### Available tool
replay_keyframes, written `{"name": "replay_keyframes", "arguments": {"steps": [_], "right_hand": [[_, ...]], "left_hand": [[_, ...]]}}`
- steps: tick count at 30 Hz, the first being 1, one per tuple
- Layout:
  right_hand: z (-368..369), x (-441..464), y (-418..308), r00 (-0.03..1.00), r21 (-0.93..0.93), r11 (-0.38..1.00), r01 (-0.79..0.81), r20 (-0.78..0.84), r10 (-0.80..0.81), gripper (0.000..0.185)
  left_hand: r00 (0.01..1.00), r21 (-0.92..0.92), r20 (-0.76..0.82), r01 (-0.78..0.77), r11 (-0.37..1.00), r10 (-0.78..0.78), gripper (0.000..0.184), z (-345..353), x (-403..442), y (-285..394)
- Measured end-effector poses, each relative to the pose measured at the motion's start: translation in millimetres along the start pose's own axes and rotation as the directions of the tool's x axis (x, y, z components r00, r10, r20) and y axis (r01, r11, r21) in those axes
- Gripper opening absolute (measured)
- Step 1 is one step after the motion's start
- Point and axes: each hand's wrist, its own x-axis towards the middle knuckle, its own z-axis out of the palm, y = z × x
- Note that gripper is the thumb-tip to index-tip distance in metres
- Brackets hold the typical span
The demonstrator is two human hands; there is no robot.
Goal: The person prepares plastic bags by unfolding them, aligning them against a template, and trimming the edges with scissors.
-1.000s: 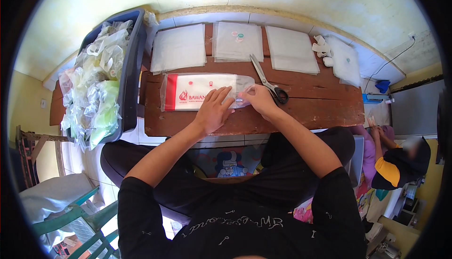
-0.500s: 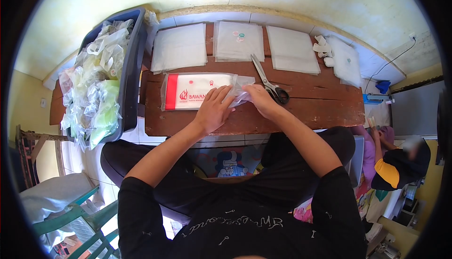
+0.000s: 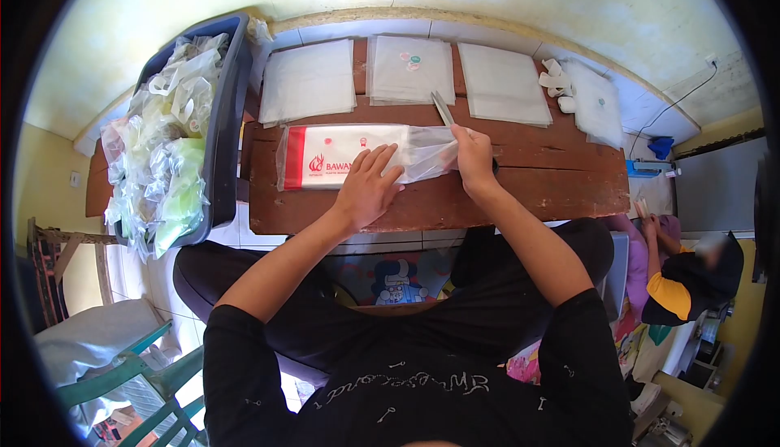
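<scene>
A flat white pack with a red band, red print and the letters "BAWAN" lies inside a clear plastic bag on the brown wooden table. Resting flat across the pack's right half is my left hand, fingers stretched out. My right hand pinches the bag's loose right end, with the fingers closed on the film. Just beyond that hand are the scissors; their blades show, and the handles are mostly hidden by it.
Along the table's back lie stacks of clear plastic bags, the middle one with small round stickers. White rolls sit at back right. A dark bin full of plastic stands left. Another person sits at right.
My right hand has moved to the right, drawing the bag's end out longer and flatter, and now covers the scissors' handles. My left hand has stayed on the pack.
</scene>
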Motion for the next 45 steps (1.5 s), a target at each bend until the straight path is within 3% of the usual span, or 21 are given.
{"name": "replay_keyframes", "arguments": {"steps": [4,8,11,13,14,16,20,22,28,32,34,37,41,43,45], "right_hand": [[0,4,-3,0.991,0.067,0.995,0.074,-0.113,-0.067,0.035],[-6,8,-3,0.991,0.111,0.99,0.085,-0.115,-0.072,0.035],[-2,6,-6,0.995,0.256,0.965,0.061,-0.092,-0.039,0.026],[-1,1,-11,0.977,0.179,0.962,-0.206,0.089,0.193,0.017],[0,-1,-10,0.977,0.18,0.962,-0.206,0.088,0.193,0.017],[0,-4,-7,0.944,0.178,0.958,-0.225,0.282,0.169,0.02],[2,4,6,0.899,0.179,0.934,-0.309,0.376,0.225,0.019],[4,5,4,0.855,0.205,0.866,-0.455,0.371,0.362,0.016],[12,-1,-9,0.724,0.252,0.774,-0.581,0.595,0.349,0.013],[11,7,4,0.827,0.189,0.869,-0.458,0.449,0.338,0.011],[5,8,-1,0.909,0.125,0.945,-0.303,0.335,0.247,0.007],[-7,9,-15,0.931,0.064,0.982,-0.177,0.335,0.146,0.007],[-21,13,-30,0.927,0.056,0.986,-0.16,0.351,0.131,0.006],[-27,12,-43,0.914,0.07,0.964,-0.256,0.343,0.217,0.005],[-32,8,-61,0.92,0.069,0.966,-0.251,0.326,0.216,0.005]], "left_hand": [[1.0,0.0,-0.004,0.0,1.0,0.0,0.03,0,0,0],[1.0,-0.001,-0.014,0.0,1.0,0.0,0.031,1,0,-1],[1.0,-0.003,-0.013,0.0,1.0,0.0,0.031,2,-1,-1],[1.0,-0.005,-0.013,-0.002,1.0,0.002,0.031,3,-1,-1],[1.0,0.001,-0.001,0.001,1.0,-0.001,0.031,3,-1,-1],[1.0,0.008,0.01,0.003,1.0,-0.003,0.031,3,-1,-1],[1.0,-0.009,0.009,-0.008,1.0,0.008,0.031,4,-2,-1],[1.0,-0.002,0.002,-0.014,1.0,0.014,0.032,5,-2,-1],[1.0,-0.016,0.006,-0.009,1.0,0.009,0.036,5,-1,-3],[1.0,-0.001,0.001,0.0,1.0,0.0,0.037,5,-2,-4],[1.0,0.011,-0.011,0.004,1.0,-0.004,0.036,4,-2,-3],[1.0,0.047,-0.013,-0.011,0.999,0.012,0.033,-1,1,-3],[1.0,0.081,-0.023,0.016,0.997,-0.014,0.034,0,0,-3],[1.0,0.086,-0.022,0.016,0.996,-0.014,0.034,1,0,-4],[1.0,0.09,0.009,0.023,0.996,-0.024,0.032,2,-1,-4]]}}
